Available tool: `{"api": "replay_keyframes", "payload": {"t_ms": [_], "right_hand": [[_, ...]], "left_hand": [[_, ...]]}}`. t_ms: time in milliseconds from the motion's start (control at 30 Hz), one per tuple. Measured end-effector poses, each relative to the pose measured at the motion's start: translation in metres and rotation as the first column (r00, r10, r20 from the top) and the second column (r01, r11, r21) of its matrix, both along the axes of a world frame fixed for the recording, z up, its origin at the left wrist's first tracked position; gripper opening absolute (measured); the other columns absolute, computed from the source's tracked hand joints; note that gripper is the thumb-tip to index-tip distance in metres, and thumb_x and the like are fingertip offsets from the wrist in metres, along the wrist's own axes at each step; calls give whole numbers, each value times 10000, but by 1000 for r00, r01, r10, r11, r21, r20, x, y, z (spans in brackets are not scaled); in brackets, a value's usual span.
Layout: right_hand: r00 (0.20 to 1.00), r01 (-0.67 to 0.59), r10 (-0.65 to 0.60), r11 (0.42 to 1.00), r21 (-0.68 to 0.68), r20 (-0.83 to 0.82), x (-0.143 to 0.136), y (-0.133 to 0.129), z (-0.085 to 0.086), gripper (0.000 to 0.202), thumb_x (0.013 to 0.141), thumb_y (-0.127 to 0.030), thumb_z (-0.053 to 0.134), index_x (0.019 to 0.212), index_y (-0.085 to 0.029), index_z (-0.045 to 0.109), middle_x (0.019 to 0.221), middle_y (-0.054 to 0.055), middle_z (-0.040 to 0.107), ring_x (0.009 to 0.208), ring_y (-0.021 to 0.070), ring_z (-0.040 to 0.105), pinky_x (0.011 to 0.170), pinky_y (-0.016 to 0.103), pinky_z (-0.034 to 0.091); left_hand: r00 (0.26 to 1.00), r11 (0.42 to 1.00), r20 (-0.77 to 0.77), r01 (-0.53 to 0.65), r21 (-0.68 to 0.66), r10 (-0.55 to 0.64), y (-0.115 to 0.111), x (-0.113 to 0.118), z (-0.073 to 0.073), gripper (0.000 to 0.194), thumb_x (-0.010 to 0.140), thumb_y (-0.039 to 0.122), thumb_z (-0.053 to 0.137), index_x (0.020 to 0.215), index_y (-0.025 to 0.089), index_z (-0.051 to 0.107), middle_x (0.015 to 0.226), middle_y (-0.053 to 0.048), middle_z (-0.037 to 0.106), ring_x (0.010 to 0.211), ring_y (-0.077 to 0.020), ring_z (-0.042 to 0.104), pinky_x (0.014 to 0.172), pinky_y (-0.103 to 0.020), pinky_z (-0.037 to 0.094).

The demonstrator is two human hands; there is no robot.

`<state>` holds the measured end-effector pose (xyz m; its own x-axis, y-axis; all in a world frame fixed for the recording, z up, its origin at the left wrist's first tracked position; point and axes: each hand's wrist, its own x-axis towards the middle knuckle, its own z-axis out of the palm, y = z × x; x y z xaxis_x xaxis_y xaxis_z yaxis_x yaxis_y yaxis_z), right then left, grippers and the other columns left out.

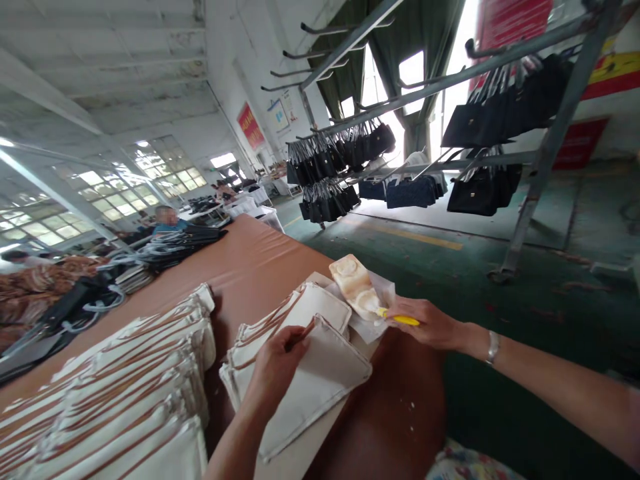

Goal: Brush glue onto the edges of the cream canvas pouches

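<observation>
My left hand (279,363) pinches the brown-trimmed upper edge of a white leather bag piece (330,370). That piece lies at a slant over other white pieces (320,303) with brown edges. In my right hand (425,321) is a brush with a yellow handle (406,321). Its tip rests at the near end of a cream-coloured tray (350,273) smeared with a white, glue-like paste. Under the tray is a translucent sheet (384,288). The bristles are hard to make out against the paste.
Several rows of stacked white pieces (135,380) lie at left on the brown-covered table (260,247). Black bags (175,243) are heaped farther back, near a seated person (167,220). A wheeled metal rack (535,173) with hanging dark bags (483,190) stands at right.
</observation>
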<state>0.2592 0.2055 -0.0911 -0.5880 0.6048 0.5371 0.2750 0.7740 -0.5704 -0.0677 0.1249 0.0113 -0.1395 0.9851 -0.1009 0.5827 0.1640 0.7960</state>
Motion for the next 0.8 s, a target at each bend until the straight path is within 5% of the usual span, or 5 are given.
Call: {"api": "replay_keyframes", "payload": {"t_ms": [167,300,433,633,800], "right_hand": [[909,211,-291,939,-272,-300,-7,-29,42,190,957,-333,534,961,-179,646,794,33,628,609,132,578,572,240,474],[771,166,-389,887,-430,-505,-27,-56,86,218,945,-378,558,903,-170,606,641,-22,555,457,95,486,438,213,393],[789,138,-321,923,-358,-524,-51,-70,107,189,945,-341,556,862,-177,600,646,-12,569,547,118,534,534,228,440],[874,192,-216,976,-99,-435,-69,-63,109,157,938,-263,520,827,-186,599,770,50,643,716,177,609,707,302,482],[884,235,-236,971,-55,-403,-61,-75,110,98,942,-236,504,908,-213,592,822,58,648,772,191,623,736,317,488]], "left_hand": [[998,999,46,-45,-14,45,-14,18,-1,410,747,512,641,960,178,750,794,-30,717,720,-184,594,612,-252,415],[998,998,26,-58,19,57,-22,28,0,394,774,508,637,973,187,749,892,-50,737,795,-205,629,668,-267,446],[1000,999,0,-19,50,19,-28,34,3,367,796,485,626,997,204,749,926,-61,728,860,-222,648,739,-289,469],[999,998,-31,42,50,-40,-36,38,1,328,829,458,593,990,221,751,935,-52,711,878,-221,647,766,-298,468],[999,999,19,36,0,-36,-37,37,-3,364,819,478,602,999,196,744,913,-65,738,856,-236,650,745,-305,475]]}}
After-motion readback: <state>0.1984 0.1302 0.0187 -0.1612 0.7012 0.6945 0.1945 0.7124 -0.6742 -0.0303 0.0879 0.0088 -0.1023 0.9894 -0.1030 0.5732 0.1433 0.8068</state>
